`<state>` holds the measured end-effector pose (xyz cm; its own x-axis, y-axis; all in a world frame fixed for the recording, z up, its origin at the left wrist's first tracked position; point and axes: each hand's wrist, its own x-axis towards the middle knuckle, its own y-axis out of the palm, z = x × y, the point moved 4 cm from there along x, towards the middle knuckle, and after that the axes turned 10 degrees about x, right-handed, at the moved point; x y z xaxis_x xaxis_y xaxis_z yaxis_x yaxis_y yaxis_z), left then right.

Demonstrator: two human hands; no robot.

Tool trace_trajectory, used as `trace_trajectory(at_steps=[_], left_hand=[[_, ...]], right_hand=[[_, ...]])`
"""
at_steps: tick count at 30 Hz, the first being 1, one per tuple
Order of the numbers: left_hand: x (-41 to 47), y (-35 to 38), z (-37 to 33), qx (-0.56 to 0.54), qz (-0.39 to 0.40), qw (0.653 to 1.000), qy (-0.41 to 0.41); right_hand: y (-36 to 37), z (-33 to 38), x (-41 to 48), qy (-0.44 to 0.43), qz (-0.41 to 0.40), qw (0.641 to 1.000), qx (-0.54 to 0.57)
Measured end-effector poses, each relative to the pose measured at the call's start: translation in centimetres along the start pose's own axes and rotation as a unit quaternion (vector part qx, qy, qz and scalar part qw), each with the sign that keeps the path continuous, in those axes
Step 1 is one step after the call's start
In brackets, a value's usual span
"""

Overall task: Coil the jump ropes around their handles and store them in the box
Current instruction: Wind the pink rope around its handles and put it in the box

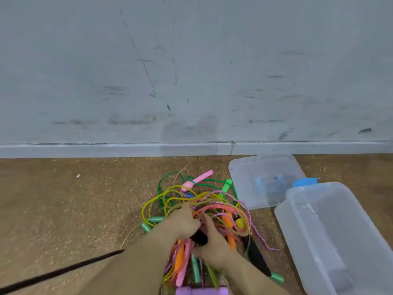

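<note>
A tangled pile of jump ropes (204, 207) lies on the brown floor: yellow, green, pink, orange and purple cords with handles of several colours. A pink handle (200, 179) and a green handle (225, 186) stick out at the far side. My left hand (182, 222) reaches into the pile with its fingers curled among the cords. My right hand (212, 243) holds a black handle (198, 238) in the middle of the pile. The clear plastic box (336, 237) stands to the right, with nothing visible inside.
The box's clear lid (263, 179) with a blue clip (305, 181) lies flat beyond the box. A grey scuffed wall with a skirting board (127, 150) runs across behind the pile. A black cord (63, 271) trails off to the lower left.
</note>
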<state>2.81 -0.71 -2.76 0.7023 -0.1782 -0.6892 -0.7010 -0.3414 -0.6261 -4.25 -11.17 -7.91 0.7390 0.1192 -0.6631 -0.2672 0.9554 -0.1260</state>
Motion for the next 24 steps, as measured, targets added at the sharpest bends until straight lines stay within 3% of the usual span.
trace_trajectory(at_steps=[4, 6, 8, 11, 17, 18, 20, 24], left_hand=[[-0.3, 1.0, 0.5, -0.179, 0.054, 0.980, -0.072], [-2.1, 0.1, 0.1, -0.249, 0.075, 0.961, -0.094], [-4.7, -1.4, -0.7, -0.295, 0.058, 0.950, -0.089], [-10.0, -4.7, -2.6, -0.387, 0.020, 0.921, -0.047], [-21.9, -11.3, -7.6, -0.605, -0.002, 0.792, 0.077], [-23.9, -12.3, -8.6, -0.622, -0.008, 0.777, 0.098], [-27.8, -14.1, -10.2, -0.611, -0.039, 0.780, 0.130], [-33.8, -16.0, -12.1, -0.500, -0.107, 0.843, 0.167]], right_hand=[[0.2, 0.2, -0.3, 0.079, 0.015, 0.990, 0.120], [-0.4, 1.3, -1.8, 0.088, 0.028, 0.992, 0.087], [-1.6, 3.3, -4.1, 0.061, 0.009, 0.997, 0.040], [-3.2, 8.2, -8.9, -0.016, 0.002, 0.997, 0.069], [-5.4, 20.7, -22.1, -0.186, -0.020, 0.982, -0.019], [-5.6, 22.2, -24.5, -0.220, -0.027, 0.974, -0.040], [-6.0, 24.7, -29.1, -0.310, -0.063, 0.940, -0.129], [-5.4, 26.1, -36.0, -0.434, -0.191, 0.810, -0.346]])
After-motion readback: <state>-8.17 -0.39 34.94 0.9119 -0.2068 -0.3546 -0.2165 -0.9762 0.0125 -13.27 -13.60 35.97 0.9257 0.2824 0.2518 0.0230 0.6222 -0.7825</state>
